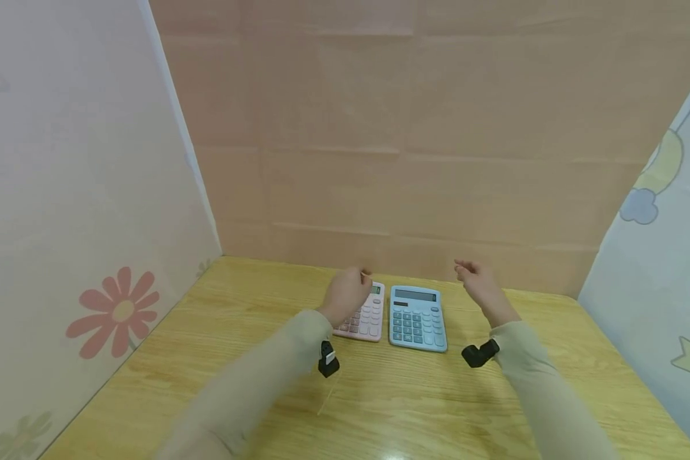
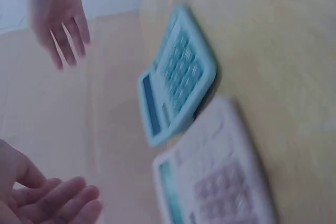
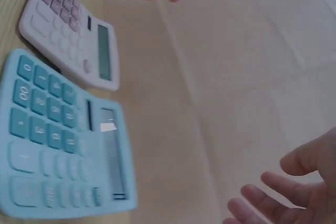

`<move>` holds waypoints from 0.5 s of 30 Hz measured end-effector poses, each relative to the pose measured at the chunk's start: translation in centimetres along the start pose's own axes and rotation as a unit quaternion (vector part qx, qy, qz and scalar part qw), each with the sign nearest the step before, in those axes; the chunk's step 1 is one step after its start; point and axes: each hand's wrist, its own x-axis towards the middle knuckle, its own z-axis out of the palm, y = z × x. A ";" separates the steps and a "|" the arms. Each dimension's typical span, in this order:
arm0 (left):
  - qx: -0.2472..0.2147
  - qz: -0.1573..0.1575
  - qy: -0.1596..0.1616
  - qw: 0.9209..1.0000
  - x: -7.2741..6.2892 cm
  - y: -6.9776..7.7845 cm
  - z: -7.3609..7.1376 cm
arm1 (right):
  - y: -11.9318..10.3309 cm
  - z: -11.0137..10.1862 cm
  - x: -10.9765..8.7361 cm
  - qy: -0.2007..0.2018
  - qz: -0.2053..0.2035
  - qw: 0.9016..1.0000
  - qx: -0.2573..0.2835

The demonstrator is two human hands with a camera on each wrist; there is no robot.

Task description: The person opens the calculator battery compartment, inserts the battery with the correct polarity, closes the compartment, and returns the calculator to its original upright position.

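A pink calculator (image 1: 370, 317) and a blue calculator (image 1: 418, 317) lie side by side on the wooden table, screens toward the back. My left hand (image 1: 347, 295) hovers over the pink one and hides part of it in the head view. In the left wrist view its fingers (image 2: 63, 200) are loosely bent, with nothing in them. Beyond the blue calculator's right side, my right hand (image 1: 478, 286) is raised in the air. The right wrist view shows its fingers (image 3: 268, 198) spread and relaxed, apart from both calculators.
The wooden table (image 1: 207, 358) reaches back to a brown paper-like backdrop (image 1: 414, 140). A flower-printed panel (image 1: 92, 191) stands along the left, and another printed panel (image 1: 661, 275) along the right. Each wrist carries a small black camera (image 1: 328, 361).
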 end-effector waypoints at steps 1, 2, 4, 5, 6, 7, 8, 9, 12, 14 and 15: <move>0.021 0.019 0.023 0.999 0.2 -0.1 -0.6 | -0.5 -0.3 -0.3 0.018 -0.022 0.999 -0.017; 0.035 0.039 0.038 0.998 0.4 -0.2 -1.2 | -1.1 -0.5 -0.8 0.038 -0.041 0.998 -0.034; 0.066 0.070 0.056 0.994 0.6 -0.6 -1.9 | -2.0 -0.7 -1.5 0.064 -0.072 0.993 -0.067; 0.078 0.082 0.060 0.992 0.6 -0.8 -2.2 | -2.2 -0.6 -1.8 0.075 -0.087 0.990 -0.085; 0.092 0.092 0.060 0.990 0.6 -1.0 -2.4 | -2.5 -0.5 -2.1 0.084 -0.101 0.986 -0.104; 0.114 0.099 0.059 0.987 0.5 -1.3 -2.6 | -2.6 -0.3 -2.3 0.089 -0.114 0.981 -0.126; 0.131 0.107 0.054 0.984 0.4 -1.6 -2.6 | -2.7 0.0 -2.5 0.092 -0.129 0.976 -0.151; 0.155 0.114 0.050 0.980 0.3 -1.9 -2.7 | -2.7 0.3 -2.7 0.096 -0.144 0.969 -0.177; 0.231 0.134 0.040 0.963 -0.1 -2.8 -2.4 | -2.4 1.4 -3.2 0.110 -0.190 0.945 -0.243; 0.276 0.140 0.030 0.950 -0.4 -3.4 -2.2 | -2.1 2.0 -3.6 0.108 -0.208 0.933 -0.272; 0.297 0.139 0.023 0.945 -0.5 -3.6 -2.0 | -1.9 2.4 -3.7 0.107 -0.213 0.928 -0.286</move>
